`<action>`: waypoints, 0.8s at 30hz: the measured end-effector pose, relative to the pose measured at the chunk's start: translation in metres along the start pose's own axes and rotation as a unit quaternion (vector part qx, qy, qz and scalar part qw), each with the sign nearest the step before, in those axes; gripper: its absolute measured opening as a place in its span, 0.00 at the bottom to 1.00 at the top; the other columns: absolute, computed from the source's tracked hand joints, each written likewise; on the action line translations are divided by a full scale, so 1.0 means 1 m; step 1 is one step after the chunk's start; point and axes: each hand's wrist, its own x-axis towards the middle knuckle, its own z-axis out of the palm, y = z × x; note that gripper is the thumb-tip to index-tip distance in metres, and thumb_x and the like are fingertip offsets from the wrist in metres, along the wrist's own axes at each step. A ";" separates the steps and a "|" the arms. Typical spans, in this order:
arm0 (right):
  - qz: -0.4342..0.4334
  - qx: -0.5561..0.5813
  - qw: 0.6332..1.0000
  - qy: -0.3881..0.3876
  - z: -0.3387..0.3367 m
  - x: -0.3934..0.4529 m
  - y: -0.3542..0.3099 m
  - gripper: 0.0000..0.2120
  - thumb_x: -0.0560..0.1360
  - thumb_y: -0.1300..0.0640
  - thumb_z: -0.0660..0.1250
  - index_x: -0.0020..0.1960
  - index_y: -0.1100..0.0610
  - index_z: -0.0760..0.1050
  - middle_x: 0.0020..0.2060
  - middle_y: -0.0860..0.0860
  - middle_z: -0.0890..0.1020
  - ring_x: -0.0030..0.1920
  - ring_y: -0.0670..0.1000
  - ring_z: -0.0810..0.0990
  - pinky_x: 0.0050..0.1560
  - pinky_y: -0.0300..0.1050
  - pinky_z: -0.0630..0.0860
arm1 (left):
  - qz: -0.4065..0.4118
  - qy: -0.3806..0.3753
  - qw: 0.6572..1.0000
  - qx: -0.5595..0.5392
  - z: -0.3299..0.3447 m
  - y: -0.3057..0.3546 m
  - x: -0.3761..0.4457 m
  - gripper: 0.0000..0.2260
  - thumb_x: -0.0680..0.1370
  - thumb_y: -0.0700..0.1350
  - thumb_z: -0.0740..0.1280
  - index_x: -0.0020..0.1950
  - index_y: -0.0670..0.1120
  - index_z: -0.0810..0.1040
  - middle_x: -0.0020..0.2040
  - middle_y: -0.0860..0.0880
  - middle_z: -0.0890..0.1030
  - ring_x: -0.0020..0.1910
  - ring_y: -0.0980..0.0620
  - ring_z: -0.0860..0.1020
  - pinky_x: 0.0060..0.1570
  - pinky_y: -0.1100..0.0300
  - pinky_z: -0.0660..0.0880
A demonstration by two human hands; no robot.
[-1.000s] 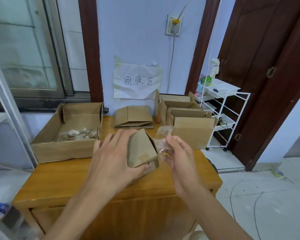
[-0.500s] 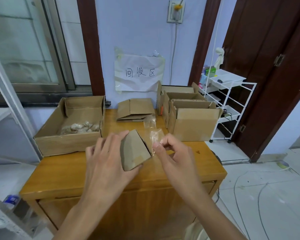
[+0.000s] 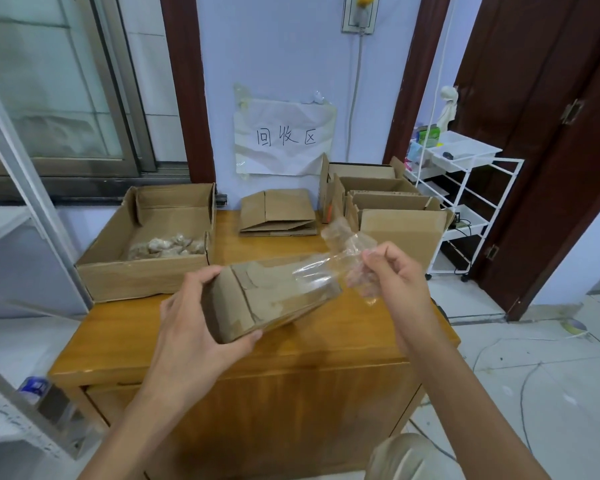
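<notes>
The small cardboard box [image 3: 274,299], held just above the wooden table [image 3: 343,341], has swung round to show its long face, and the clear tape strip [image 3: 340,258] now stretches further off it than a moment ago. The peel looks nearly done. The left hand [image 3: 194,327] clasps the box's near end, while the right hand [image 3: 392,275], raised to the right, pinches the tape.

My left hand [image 3: 194,323] and right hand [image 3: 392,275] are bare, like both arms. Tan cloth covers my near knee [image 3: 406,457].
</notes>
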 end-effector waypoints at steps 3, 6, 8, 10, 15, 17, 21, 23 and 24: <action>0.040 -0.006 0.999 -0.026 -0.010 0.003 0.011 0.13 0.84 0.57 0.66 0.44 0.64 0.76 0.41 0.60 0.84 0.43 0.53 0.83 0.45 0.44 0.81 | 0.002 -0.003 1.000 -0.013 0.001 -0.008 -0.005 0.42 0.63 0.51 0.85 0.64 0.69 0.60 0.65 0.62 0.72 0.67 0.54 0.71 0.60 0.56 0.72; 0.082 0.097 0.991 -0.046 -0.016 0.003 0.017 0.13 0.84 0.54 0.64 0.43 0.58 0.76 0.39 0.54 0.83 0.43 0.53 0.81 0.47 0.48 0.79 | 0.009 0.002 1.000 -0.026 0.005 -0.011 -0.009 0.42 0.63 0.50 0.85 0.65 0.67 0.60 0.63 0.65 0.72 0.65 0.60 0.71 0.56 0.66 0.70; 0.139 0.200 0.967 -0.068 -0.019 0.003 0.018 0.22 0.86 0.45 0.57 0.43 0.58 0.77 0.41 0.55 0.84 0.45 0.55 0.83 0.49 0.52 0.79 | 0.014 0.016 0.999 -0.028 0.007 -0.011 -0.010 0.43 0.63 0.50 0.85 0.65 0.68 0.60 0.63 0.66 0.71 0.65 0.60 0.71 0.56 0.66 0.69; 0.227 0.234 0.940 -0.100 -0.016 0.002 0.024 0.32 0.86 0.37 0.50 0.43 0.61 0.79 0.43 0.60 0.85 0.44 0.58 0.85 0.46 0.52 0.83 | 0.025 0.034 0.999 -0.015 0.006 -0.010 -0.010 0.44 0.62 0.48 0.86 0.65 0.69 0.60 0.64 0.63 0.71 0.65 0.57 0.71 0.57 0.59 0.72; 0.304 -0.009 0.923 -0.235 -0.001 0.010 0.037 0.39 0.81 0.26 0.47 0.66 0.57 0.78 0.55 0.60 0.87 0.53 0.57 0.87 0.46 0.46 0.80 | 0.216 0.057 0.966 0.131 0.005 -0.014 -0.002 0.49 0.57 0.51 0.87 0.72 0.48 0.67 0.72 0.52 0.73 0.70 0.51 0.71 0.68 0.54 0.66; 0.288 0.010 0.916 -0.278 0.002 0.020 0.026 0.40 0.78 0.23 0.48 0.71 0.51 0.77 0.59 0.59 0.86 0.59 0.60 0.85 0.53 0.50 0.79 | 0.305 0.060 0.930 0.197 0.007 -0.016 -0.001 0.48 0.58 0.51 0.86 0.72 0.45 0.67 0.74 0.48 0.72 0.72 0.48 0.71 0.73 0.56 0.60; 0.243 -0.009 0.925 -0.293 0.004 0.037 0.008 0.36 0.74 0.24 0.64 0.73 0.45 0.75 0.64 0.53 0.84 0.63 0.57 0.83 0.65 0.55 0.75 | 0.428 0.130 0.850 0.278 0.015 -0.013 -0.009 0.33 0.71 0.43 0.81 0.71 0.46 0.68 0.76 0.48 0.74 0.73 0.46 0.71 0.73 0.48 0.61; 0.223 -0.025 0.933 -0.280 0.008 0.039 0.000 0.38 0.70 0.28 0.71 0.72 0.48 0.76 0.64 0.53 0.85 0.67 0.59 0.81 0.71 0.59 0.73 | 0.448 0.143 0.832 0.295 0.016 -0.013 -0.009 0.28 0.76 0.44 0.78 0.71 0.48 0.69 0.75 0.49 0.75 0.73 0.46 0.72 0.71 0.47 0.64; 0.208 -0.029 0.941 -0.267 0.010 0.039 -0.002 0.40 0.68 0.30 0.74 0.73 0.50 0.75 0.63 0.53 0.85 0.67 0.59 0.81 0.73 0.61 0.73 | 0.454 0.122 0.830 0.300 0.015 -0.014 -0.009 0.27 0.77 0.46 0.77 0.71 0.49 0.69 0.76 0.48 0.74 0.74 0.46 0.72 0.71 0.46 0.65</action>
